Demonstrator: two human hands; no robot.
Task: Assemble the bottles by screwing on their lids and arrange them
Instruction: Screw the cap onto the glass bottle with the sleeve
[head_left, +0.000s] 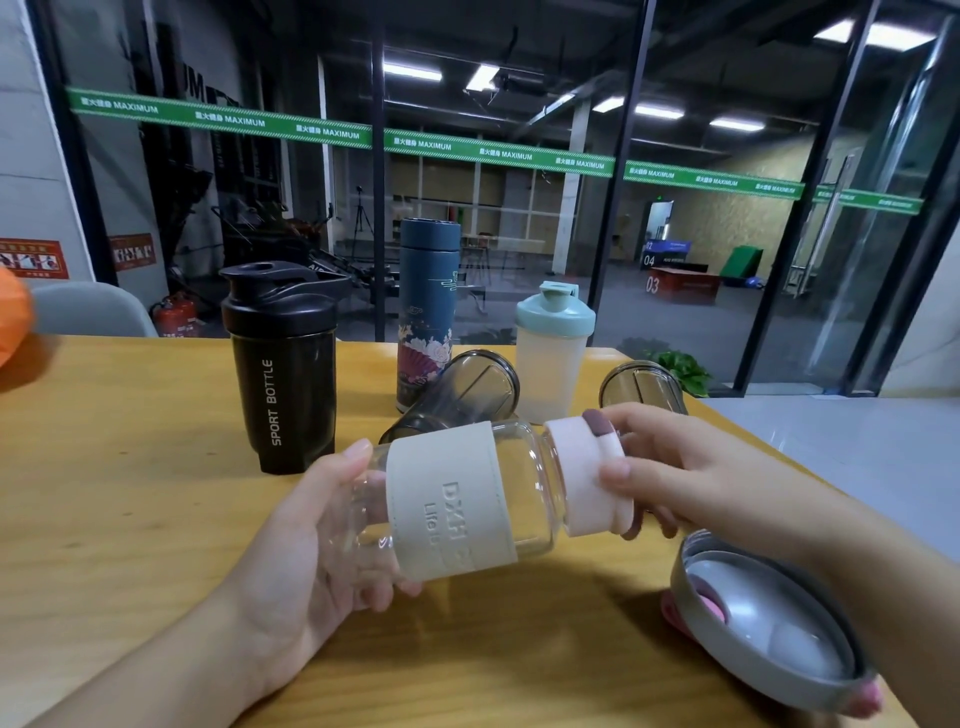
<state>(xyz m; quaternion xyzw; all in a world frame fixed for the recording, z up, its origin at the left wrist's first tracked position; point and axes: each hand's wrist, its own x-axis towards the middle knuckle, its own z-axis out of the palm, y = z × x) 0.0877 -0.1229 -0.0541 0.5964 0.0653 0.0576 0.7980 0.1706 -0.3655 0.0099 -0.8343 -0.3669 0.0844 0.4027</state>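
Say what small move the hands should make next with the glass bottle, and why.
Probably keep twisting the pink lid: the right hand pinches it at the neck while the left hand holds the glass bottle sideways above the table, not yet stood up.

A gym: "MAXIMUM" banners (498, 153) on glass, numbered plyo boxes (683, 283).

- Left hand (317, 525) grips a glass bottle (457, 504) held sideways above the wooden table (130, 519).
- Right hand (670, 467) pinches its pink lid (584, 475).
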